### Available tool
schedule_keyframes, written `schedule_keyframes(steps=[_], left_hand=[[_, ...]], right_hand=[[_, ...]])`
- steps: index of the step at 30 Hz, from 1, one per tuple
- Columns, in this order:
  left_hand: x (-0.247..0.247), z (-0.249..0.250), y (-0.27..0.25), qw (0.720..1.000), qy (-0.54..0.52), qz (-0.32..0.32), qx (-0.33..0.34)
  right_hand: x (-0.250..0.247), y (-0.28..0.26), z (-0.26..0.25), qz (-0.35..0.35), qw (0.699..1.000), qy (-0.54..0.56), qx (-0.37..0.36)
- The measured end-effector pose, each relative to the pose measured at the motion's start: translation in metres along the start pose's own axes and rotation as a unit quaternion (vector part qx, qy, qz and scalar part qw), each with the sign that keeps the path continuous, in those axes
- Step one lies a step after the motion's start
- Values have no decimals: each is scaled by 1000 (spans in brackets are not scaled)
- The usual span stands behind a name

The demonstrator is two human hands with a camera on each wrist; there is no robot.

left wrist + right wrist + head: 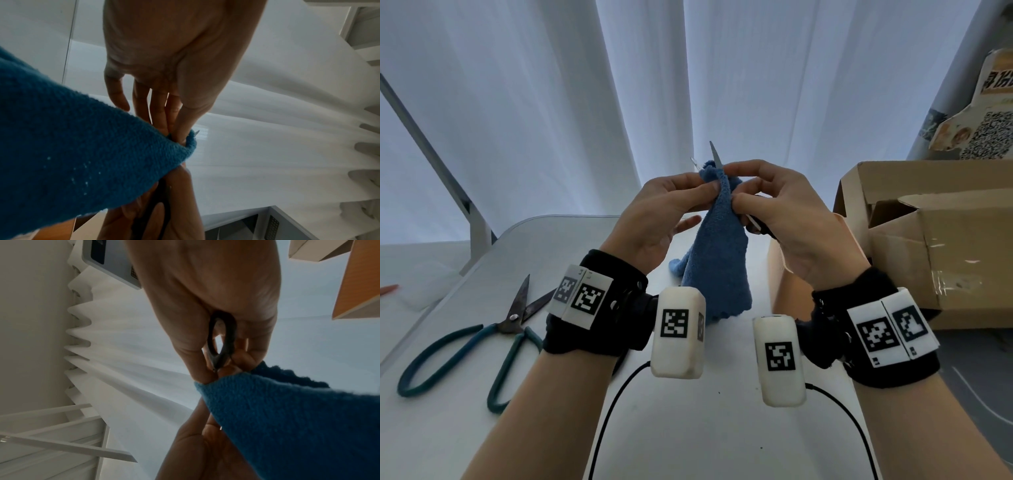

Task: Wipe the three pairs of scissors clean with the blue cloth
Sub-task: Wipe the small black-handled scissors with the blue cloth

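Both hands are raised above the white table [705,438]. My right hand [736,185] grips the black handle [223,340] of a small pair of scissors [715,157], whose blades point up and away. My left hand [703,188] pinches the blue cloth [717,260] around the blades; only the two blade tips show above the fold. The rest of the cloth hangs down toward the table. A larger pair of teal-handled scissors [482,337] lies open on the table at the left. No third pair shows.
An open cardboard box [928,246] stands at the right edge of the table, close to my right wrist. White curtains [619,102] hang behind. Two black cables [613,407] trail over the near part of the table.
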State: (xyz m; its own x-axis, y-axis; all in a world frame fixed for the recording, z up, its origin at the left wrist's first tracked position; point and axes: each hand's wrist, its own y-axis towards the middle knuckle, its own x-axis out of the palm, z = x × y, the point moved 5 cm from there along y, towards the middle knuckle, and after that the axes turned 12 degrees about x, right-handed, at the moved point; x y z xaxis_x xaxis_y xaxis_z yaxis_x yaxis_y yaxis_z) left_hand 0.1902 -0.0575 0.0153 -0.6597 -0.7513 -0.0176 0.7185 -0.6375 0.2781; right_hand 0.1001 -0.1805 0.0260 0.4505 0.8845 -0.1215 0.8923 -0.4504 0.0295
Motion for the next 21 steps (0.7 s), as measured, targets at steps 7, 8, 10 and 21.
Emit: schedule_keyframes(steps=[7,8,10,21], left_hand=[[-8,1,3,999,2,35,5],[-9,1,3,999,-8,40,6],[-10,1,4,998,-27,49,11],[-11,1,3,995,-74,61,32]], right_hand=[[-7,4,5,-1,996,91,21],[-8,5,5,-4,991,132,22],[-7,5,5,-14,978,207,20],[-2,5,12,3,964,259,53]])
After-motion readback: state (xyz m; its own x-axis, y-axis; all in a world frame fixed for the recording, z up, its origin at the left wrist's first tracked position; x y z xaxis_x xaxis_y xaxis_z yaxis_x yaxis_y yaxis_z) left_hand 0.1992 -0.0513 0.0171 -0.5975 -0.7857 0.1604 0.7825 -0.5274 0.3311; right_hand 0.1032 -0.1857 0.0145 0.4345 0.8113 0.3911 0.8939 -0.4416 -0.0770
